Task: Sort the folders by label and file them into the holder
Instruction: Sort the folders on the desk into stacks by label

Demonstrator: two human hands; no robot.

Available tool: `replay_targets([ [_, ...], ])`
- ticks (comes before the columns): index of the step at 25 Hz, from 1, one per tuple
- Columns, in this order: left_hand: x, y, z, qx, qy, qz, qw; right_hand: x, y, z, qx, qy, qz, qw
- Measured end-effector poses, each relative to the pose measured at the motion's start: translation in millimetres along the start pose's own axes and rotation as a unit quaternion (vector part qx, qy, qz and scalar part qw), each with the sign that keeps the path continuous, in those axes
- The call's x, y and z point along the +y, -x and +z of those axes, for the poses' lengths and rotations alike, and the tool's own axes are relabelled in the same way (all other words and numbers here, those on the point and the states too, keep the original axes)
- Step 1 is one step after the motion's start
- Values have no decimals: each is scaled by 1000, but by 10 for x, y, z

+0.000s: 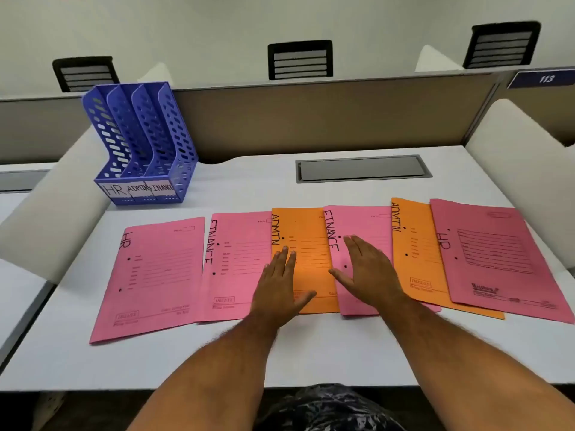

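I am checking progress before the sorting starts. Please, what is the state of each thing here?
Holder: upright, all three slots empty.
Six folders: closed, flat on the table, overlapping in a row, none filed.
Left hand: open, flat on the orange ADMIN folder.
Right hand: open, flat on the pink FINANCE folder.

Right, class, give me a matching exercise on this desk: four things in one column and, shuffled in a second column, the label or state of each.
Things
1. leftmost folder
2. folder under the left hand
3. folder under the right hand
4. right slot of the blue holder

Labels or states
A. orange, marked ADMIN
B. labelled FINANCE, empty
C. pink, marked HR
D. pink, marked FINANCE

Pairs: 1-C, 2-A, 3-D, 4-B. The left hand and right hand lie with straight fingers on their folders.
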State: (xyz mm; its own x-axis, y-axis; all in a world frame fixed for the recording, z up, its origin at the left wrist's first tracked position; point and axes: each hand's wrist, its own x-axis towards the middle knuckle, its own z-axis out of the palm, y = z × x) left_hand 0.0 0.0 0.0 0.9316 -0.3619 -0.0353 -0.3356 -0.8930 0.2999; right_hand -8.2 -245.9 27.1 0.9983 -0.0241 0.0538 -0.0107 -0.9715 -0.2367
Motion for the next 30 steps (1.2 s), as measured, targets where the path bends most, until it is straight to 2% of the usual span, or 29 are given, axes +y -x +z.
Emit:
replay_targets([
  [6, 444, -265, 194, -12, -1, -19, 1000, 529, -262, -18, -30, -9, -30, 999],
  [9, 635, -405, 250, -15, 69, -29, 997, 739, -343, -16, -44, -24, -40, 998],
  [12, 876, -524, 325, -37, 163, -84, 982, 940, -397, -4, -77, -37, -28, 996],
  [17, 1147, -695, 407, -16, 234, -125, 964, 1162, -427, 50, -110, -85, -30, 990],
  [19, 1254, -788, 407, -1, 284, -179, 942, 1211, -441, 42, -111, -136, -17, 984],
  [21, 1336, -871, 414, 29, 353, -232, 906, 1262, -460, 21, -117, -186, 1, 976],
  [23, 1389, -930, 441, 42, 391, -258, 882, 1320, -469, 6, -137, -210, -1, 968],
  [26, 1394, -991, 480, 25, 353, -259, 899, 1382, -467, 3, -144, -248, -1, 958],
  [30, 1525, -1037, 506, -4, 182, -218, 959, 1497, -356, -4, -54, -304, 50, 950],
])
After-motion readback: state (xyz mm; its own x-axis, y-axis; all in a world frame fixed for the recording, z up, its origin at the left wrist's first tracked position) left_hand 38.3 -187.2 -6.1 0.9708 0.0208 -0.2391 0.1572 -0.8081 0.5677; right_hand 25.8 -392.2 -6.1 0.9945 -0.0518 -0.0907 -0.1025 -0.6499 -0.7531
